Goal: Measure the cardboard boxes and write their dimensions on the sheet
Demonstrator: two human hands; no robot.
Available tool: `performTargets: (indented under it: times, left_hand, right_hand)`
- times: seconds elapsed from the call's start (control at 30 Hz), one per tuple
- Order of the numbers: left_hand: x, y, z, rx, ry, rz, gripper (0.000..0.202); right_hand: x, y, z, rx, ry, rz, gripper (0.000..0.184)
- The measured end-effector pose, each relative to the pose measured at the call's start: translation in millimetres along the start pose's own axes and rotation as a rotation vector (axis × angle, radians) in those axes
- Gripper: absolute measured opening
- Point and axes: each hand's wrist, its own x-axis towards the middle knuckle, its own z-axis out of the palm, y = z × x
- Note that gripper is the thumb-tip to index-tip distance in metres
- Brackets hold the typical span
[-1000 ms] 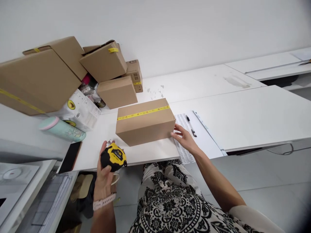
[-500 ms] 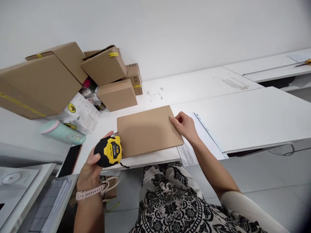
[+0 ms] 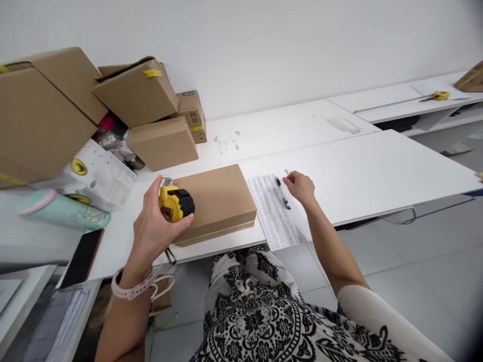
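Observation:
My left hand (image 3: 156, 221) is wrapped round a yellow and black tape measure (image 3: 176, 203), held over the left end of a closed cardboard box (image 3: 215, 196). The box lies flat near the table's front edge, with yellow tape along its front side. To its right lies a printed sheet (image 3: 269, 206) covered in rows of small text. A pen with black ends (image 3: 284, 195) rests at that sheet's right side. My right hand (image 3: 301, 187) is beside the pen, above a white sheet (image 3: 302, 221), its fingers pinched together. What is between those fingertips is unclear.
Cardboard boxes (image 3: 136, 90) are stacked at the back left. Below them are a white carton with avocado pictures (image 3: 101, 176), a mint tumbler (image 3: 68, 208) and a phone (image 3: 83, 257). Another yellow tape measure (image 3: 440, 95) lies on the far right table.
My right hand has left the box and moved right, over the papers. My left hand has raised and turned the tape measure. The box's front side and more of the printed sheet now show.

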Motion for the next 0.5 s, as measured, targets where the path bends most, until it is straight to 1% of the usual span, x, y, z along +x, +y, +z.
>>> performTargets:
  times: [0.1, 0.17, 0.27, 0.3, 0.33, 0.4, 0.47, 0.5]
  left_hand:
    - [6, 11, 24.5, 0.249, -0.013, 0.042, 0.099]
    - [7, 11, 39.8, 0.276, 0.016, 0.080, 0.086]
    - [4, 3, 57.1, 0.249, 0.130, 0.140, 0.072]
    - [3, 0, 61.0, 0.243, 0.171, 0.155, 0.070]
    - [2, -3, 64.1, 0.244, 0.204, 0.163, 0.069]
    - [3, -6, 67.8, 0.250, 0.233, 0.168, 0.066]
    - [9, -7, 68.9, 0.255, 0.241, 0.173, 0.061]
    - [14, -7, 68.8, 0.263, 0.251, 0.170, 0.058]
  right_hand:
    - [2, 13, 9, -0.170, -0.110, 0.020, 0.033]
    - [2, 14, 19, -0.219, -0.170, -0.031, 0.038]
    - [8, 16, 31, -0.179, -0.243, -0.143, 0.031]
    - [11, 18, 32, -0.106, -0.270, -0.170, 0.030]
    - [15, 22, 31, 0.015, -0.303, -0.184, 0.029]
    - [23, 31, 25, 0.385, -0.383, -0.194, 0.030]
    - [29, 40, 15, 0.782, -0.456, -0.189, 0.034]
    - [31, 43, 10, 0.928, -0.471, -0.191, 0.037]
